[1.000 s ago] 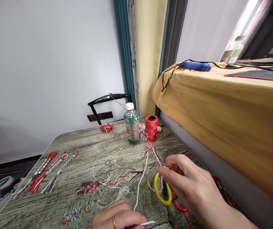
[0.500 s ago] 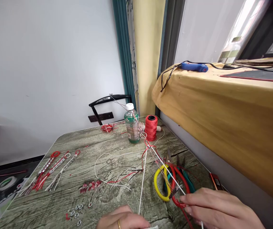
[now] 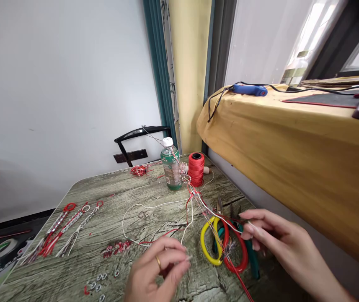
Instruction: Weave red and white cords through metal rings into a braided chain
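My left hand point(image 3: 158, 268), with a gold ring, hovers low over the wooden table point(image 3: 81, 268), its fingertips pinched on a white cord point(image 3: 154, 205) near its end. My right hand point(image 3: 275, 241) is at the table's right edge, thumb and forefinger pinched on thin white and red strands that run up to a knotted braid point(image 3: 194, 195) tied to the green bottle point(image 3: 170, 167). Between my hands lie scissors with one yellow and one red loop point(image 3: 221, 247) and teal-handled pliers point(image 3: 251, 256).
A red thread spool point(image 3: 196, 168) stands beside the bottle. Finished red-and-silver chains point(image 3: 68, 222) lie at the left, small metal rings point(image 3: 99, 281) near the front edge. A yellow-draped ledge point(image 3: 292, 138) with a blue tool point(image 3: 248, 89) rises on the right. A black chair back point(image 3: 138, 134) stands behind the table.
My left hand rose from the bottom edge further into view with the white cord. My right hand moved up and right from beside the scissors, pulling its strands.
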Demonstrator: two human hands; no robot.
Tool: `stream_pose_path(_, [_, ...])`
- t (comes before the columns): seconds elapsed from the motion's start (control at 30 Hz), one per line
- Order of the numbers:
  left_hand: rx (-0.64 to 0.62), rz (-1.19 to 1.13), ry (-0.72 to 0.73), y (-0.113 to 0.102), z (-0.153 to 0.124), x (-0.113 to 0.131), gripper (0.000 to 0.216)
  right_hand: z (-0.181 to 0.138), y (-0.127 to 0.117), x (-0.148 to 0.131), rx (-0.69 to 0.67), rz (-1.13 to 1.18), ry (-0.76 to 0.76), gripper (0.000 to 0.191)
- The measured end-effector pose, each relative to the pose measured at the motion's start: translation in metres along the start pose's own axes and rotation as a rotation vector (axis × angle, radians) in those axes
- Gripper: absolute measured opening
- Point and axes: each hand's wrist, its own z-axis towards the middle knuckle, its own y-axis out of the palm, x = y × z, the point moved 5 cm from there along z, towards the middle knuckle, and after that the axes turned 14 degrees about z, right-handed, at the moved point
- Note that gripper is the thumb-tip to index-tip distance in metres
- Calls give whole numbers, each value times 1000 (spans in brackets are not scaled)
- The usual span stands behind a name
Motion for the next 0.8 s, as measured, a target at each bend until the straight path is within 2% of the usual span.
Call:
stream_pose_path(0.1, [62, -92, -171, -3, 21, -7, 10, 22, 12, -16, -36, -6, -8, 26])
stream_pose_path(0.2, [124, -280, -386, -3, 42, -19, 9, 45, 22, -31, -55, 46, -40, 24])
stream_pose_path(0.33, [126, -501, -562, 7, 69, -31, 16, 77, 33, -28, -69, 191, 17, 22])
stream_pose_path(0.47, [20, -591, -594, 21, 85, -35, 15, 98, 46, -12, -159, 301, 99, 23])
stream_pose_path(0.63, [-110, -549, -561, 28, 92, -37, 14, 106, 60, -1, -354, 325, 220, 19])
stream_pose_path(0.8, [-147, -511, -543, 28, 97, -38, 14, 111, 63, 2, -430, 342, 257, 18])
